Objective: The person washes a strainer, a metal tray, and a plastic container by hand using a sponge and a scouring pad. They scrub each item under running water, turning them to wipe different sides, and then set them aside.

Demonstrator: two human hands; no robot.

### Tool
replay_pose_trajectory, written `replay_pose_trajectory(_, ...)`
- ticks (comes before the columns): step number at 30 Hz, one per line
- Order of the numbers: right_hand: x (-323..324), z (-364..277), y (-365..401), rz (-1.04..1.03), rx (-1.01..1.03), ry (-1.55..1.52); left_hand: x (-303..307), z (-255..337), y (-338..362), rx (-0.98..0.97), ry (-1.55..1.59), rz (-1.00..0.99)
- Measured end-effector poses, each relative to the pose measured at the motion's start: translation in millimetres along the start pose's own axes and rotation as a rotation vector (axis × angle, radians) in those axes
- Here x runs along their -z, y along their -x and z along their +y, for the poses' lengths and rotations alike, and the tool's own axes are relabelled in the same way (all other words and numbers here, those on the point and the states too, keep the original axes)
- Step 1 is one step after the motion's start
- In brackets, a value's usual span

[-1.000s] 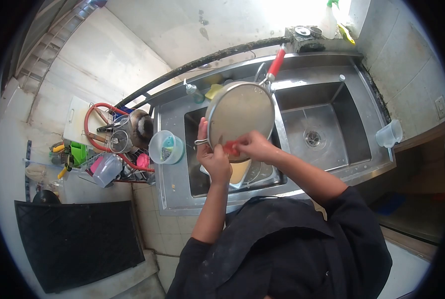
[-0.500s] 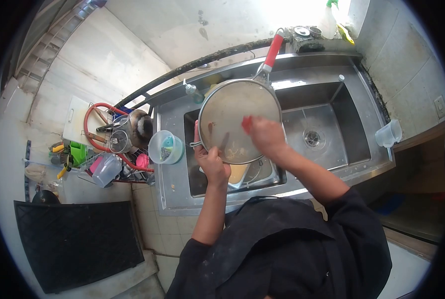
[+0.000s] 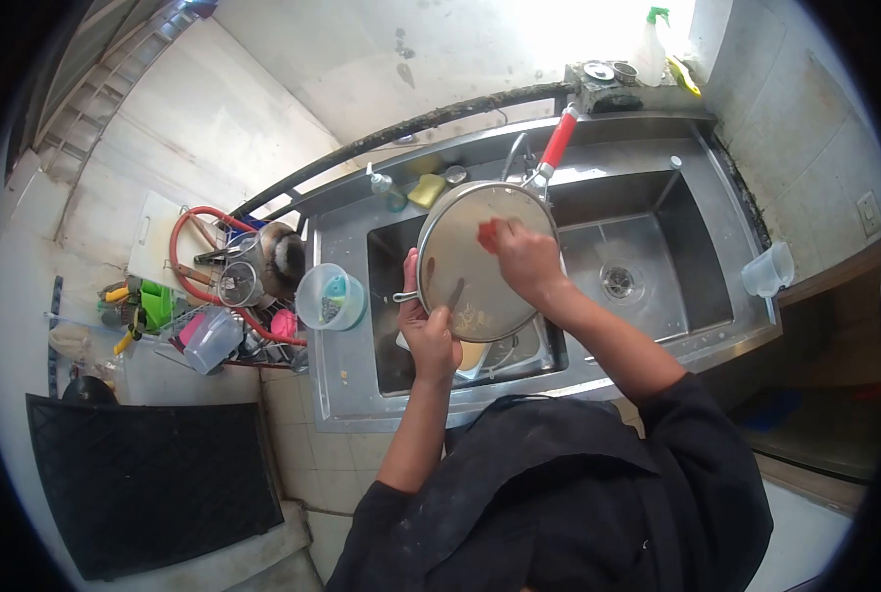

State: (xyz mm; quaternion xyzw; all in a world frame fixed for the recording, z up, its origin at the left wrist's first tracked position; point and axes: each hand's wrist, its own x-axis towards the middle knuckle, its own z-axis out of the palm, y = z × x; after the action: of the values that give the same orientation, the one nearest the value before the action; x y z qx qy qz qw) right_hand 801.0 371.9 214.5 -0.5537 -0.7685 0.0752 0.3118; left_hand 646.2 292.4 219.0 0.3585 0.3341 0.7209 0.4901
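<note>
A large round strainer [image 3: 495, 286] with a metal rim and a red handle [image 3: 559, 140] is held tilted over the left sink basin. My left hand [image 3: 431, 331] is closed on its lower left rim, near the small wire hook, with the thumb on the near side. Against the inner face of the strainer, my right hand [image 3: 529, 261] presses a red scrubbing pad [image 3: 487, 235], somewhat blurred by motion. Pale residue [image 3: 472, 321] shows low in the strainer. Below it, a yellowish item [image 3: 472, 355] and other dishes in the basin are partly hidden.
A tub [image 3: 330, 297] stands on the left counter. Behind are a pump bottle [image 3: 387, 189], a yellow sponge [image 3: 426, 190] and a faucet [image 3: 516, 153]. The right basin [image 3: 648, 286] has a drain. A crowded dish rack [image 3: 253, 326] is left; a clear measuring cup [image 3: 768, 268] is right.
The strainer has shifted to the right and slightly down, uncovering the yellow sponge and faucet. My left hand has moved with it. My right hand and the pad are higher on the strainer's surface.
</note>
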Motion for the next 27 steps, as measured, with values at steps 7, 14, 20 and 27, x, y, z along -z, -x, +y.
replay_pose_trajectory(7,-28,-30,21,-0.091,0.405,-0.291,17,-10,2,0.023,-0.009,0.052)
replay_pose_trajectory(14,24,-34,44,-0.139,0.312,-0.304,82,20,13,-0.065,-0.065,0.176)
replay_pose_trajectory(20,43,23,11,0.245,-0.233,-0.938,110,37,22,-0.019,-0.037,0.222)
replay_pose_trajectory(27,66,12,-3,0.552,0.389,-0.134,106,42,25,-0.171,-0.247,0.071)
